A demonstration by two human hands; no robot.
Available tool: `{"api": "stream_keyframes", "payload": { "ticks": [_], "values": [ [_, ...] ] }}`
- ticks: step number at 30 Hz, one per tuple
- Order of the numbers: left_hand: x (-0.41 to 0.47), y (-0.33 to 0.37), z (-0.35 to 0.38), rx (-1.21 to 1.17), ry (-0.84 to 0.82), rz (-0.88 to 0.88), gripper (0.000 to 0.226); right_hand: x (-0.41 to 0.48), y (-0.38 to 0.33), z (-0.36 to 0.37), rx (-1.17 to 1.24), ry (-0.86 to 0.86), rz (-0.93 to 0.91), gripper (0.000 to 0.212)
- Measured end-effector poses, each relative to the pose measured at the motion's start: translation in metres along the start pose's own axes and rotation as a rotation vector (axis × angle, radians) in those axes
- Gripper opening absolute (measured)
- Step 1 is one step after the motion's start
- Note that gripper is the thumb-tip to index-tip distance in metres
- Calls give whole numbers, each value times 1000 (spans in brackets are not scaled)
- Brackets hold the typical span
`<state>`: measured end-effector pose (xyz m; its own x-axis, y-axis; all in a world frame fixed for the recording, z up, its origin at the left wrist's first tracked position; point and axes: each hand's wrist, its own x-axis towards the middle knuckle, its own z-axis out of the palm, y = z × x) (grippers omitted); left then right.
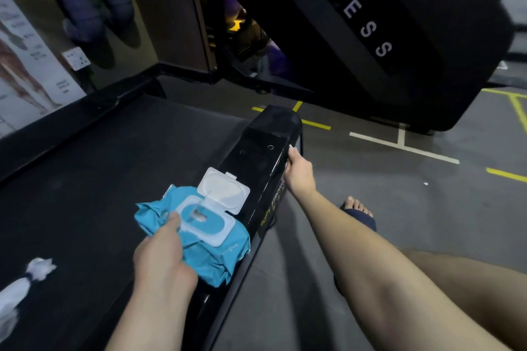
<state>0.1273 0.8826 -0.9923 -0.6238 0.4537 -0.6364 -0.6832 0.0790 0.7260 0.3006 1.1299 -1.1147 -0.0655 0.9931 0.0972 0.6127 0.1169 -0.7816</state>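
Seemingly midway through cleaning: left hand (pixel 162 259) fingers are grasping the open wipes pack (pixel 212 255), which is lying on the treadmill's side rail (pixel 256 145). Right hand (pixel 299 174) fingers are curling round the rail's outer edge. Used wipes (pixel 17 291) are lying on the belt (pixel 99 179); the rail's far end is likely remaining.

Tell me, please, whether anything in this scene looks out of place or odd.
Two things stand out. The white lid of the blue wipes pack stands flipped open while the left hand grips the pack beside the black side rail. On the treadmill belt at lower left lie crumpled white wads, like litter.
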Motion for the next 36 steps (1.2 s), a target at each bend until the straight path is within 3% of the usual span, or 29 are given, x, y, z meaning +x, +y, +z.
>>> {"api": "stream_keyframes", "payload": {
  "ticks": [8, 12, 18, 22, 26, 34, 36],
  "values": [
    [19, -5, -1, 8, -12, -16, 9, -30, -11, -6, 51, 12, -3, 45],
    [26, 3, -18, -35, 40, -6, 12, -79, -8, -16, -47, -164, -6, 33],
    [23, 38, -75, -162, 82, 31, 18, -125, -35, -45, -212, -300, 2, 29],
    [17, 77, -123, -251, 113, 83, 33, -152, -77, -71, -211, -245, -56, 27],
    [-17, 106, -160, -302, 135, 163, 33, -179, -128, -73, -77, -236, -50, 25],
    [-73, 151, -276, -318, 219, 166, 30, -257, -231, 5, 288, -476, 3, 12],
    [-86, 162, -307, -361, 262, 195, 29, -280, -262, 25, 420, -591, 3, 20]
  ]
}}
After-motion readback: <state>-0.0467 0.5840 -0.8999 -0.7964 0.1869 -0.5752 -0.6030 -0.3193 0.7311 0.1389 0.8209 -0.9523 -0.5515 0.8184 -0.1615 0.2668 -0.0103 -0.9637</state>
